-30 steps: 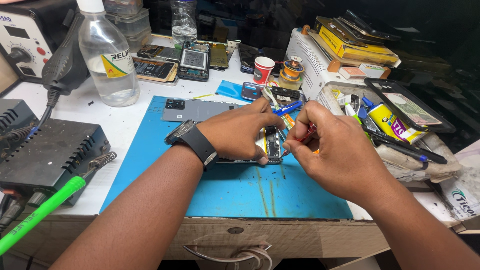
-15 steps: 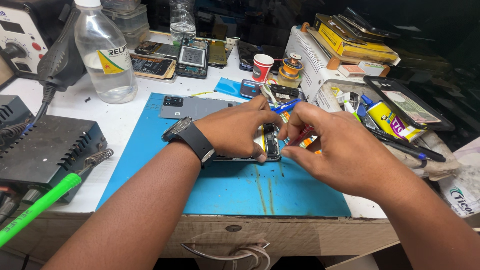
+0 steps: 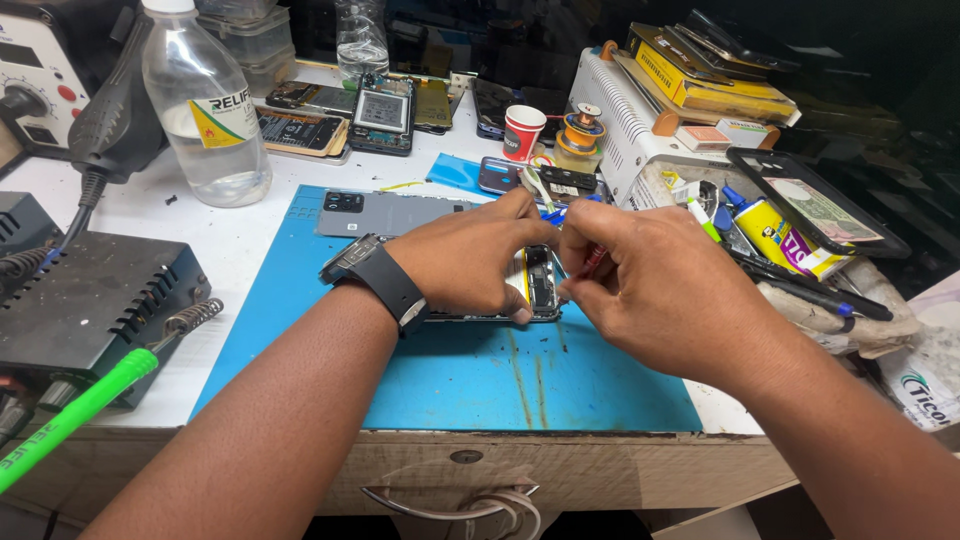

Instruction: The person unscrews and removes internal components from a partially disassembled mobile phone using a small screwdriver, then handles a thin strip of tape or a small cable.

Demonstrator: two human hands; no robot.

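Pressing down on an opened phone (image 3: 540, 285), the left hand (image 3: 470, 262) lies curled over it, fingers bent onto its top edge and thumb at its lower edge, a black wristwatch (image 3: 372, 277) on the wrist. The phone rests flat on a blue mat (image 3: 450, 370) in the middle of the counter (image 3: 240, 240), its inner parts showing between the two hands. The right hand (image 3: 650, 285) sits just beside it, fingers pinched narrow on a thin red-tipped tool (image 3: 592, 262) whose point meets the phone's right edge. A grey back cover (image 3: 385, 212) lies on the mat behind the left wrist. Well apart at the far left stands a clear plastic bottle (image 3: 200, 110), and a green-handled soldering iron (image 3: 75, 415) pokes out at the near left edge
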